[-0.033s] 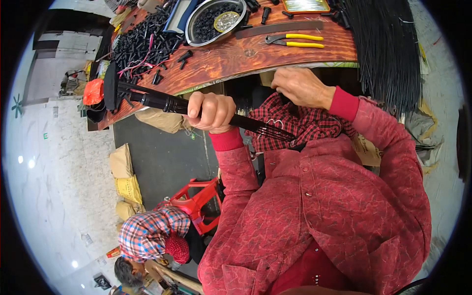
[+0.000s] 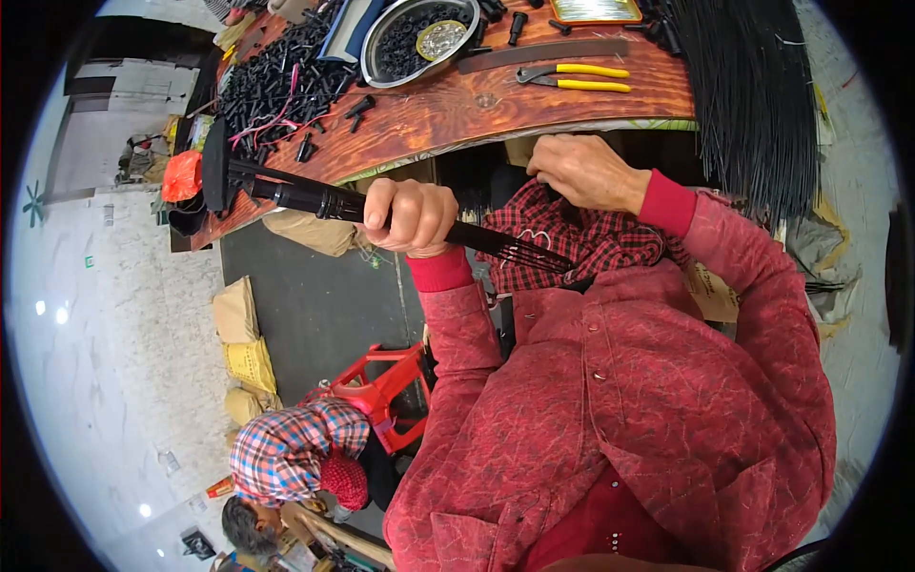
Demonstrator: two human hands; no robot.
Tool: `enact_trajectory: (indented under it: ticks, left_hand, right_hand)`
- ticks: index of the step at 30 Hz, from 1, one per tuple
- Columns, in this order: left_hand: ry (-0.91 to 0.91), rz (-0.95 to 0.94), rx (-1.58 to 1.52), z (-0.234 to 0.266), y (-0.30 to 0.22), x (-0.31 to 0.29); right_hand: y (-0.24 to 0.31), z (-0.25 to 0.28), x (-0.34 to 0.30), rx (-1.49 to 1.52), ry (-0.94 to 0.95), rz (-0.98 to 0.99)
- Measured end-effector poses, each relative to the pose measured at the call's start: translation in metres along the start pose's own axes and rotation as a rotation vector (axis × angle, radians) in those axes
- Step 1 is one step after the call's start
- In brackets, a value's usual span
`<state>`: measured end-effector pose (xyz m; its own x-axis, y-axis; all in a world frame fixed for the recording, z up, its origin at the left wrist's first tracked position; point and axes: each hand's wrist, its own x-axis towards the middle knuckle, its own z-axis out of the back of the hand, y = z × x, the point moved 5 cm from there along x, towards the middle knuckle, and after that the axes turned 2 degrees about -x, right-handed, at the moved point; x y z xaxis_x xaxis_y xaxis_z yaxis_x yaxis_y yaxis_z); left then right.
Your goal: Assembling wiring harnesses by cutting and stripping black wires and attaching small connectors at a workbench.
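Note:
My left hand [image 2: 412, 217] is wrapped round a folded black umbrella frame [image 2: 324, 197], held slanting in front of me. Its thin ribs [image 2: 519, 250] fan out toward my lap, over a red-and-black checked cloth [image 2: 610, 243]. At the other end, by the table edge, is a curved black piece [image 2: 217, 172]; whether it belongs to the frame I cannot tell. My right hand [image 2: 586, 170] is closed just above the cloth, near the table's front edge. Its fingertips are pressed together, and whatever they hold is hidden.
On the wooden table [image 2: 429, 129] lie yellow-handled pliers [image 2: 577, 76], a flat dark strip [image 2: 543, 54], a metal bowl [image 2: 381, 81] of small black parts and a heap of black plastic pieces [image 2: 276, 100]. Long black rods [image 2: 753, 114] hang at right. A person [image 2: 295, 453] sits near a red stool [image 2: 391, 391].

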<state>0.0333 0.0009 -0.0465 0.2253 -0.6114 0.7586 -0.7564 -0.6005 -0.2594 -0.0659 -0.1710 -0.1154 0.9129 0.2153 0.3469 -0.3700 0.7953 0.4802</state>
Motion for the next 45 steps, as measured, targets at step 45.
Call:
enact_trajectory:
  ticks: [45]
  left_hand:
    - [-0.722,-0.388,1.325,-0.094,-0.093,-0.012]
  right_hand:
    - [-0.026,-0.141,-0.125,0.646,0.939,-0.566]
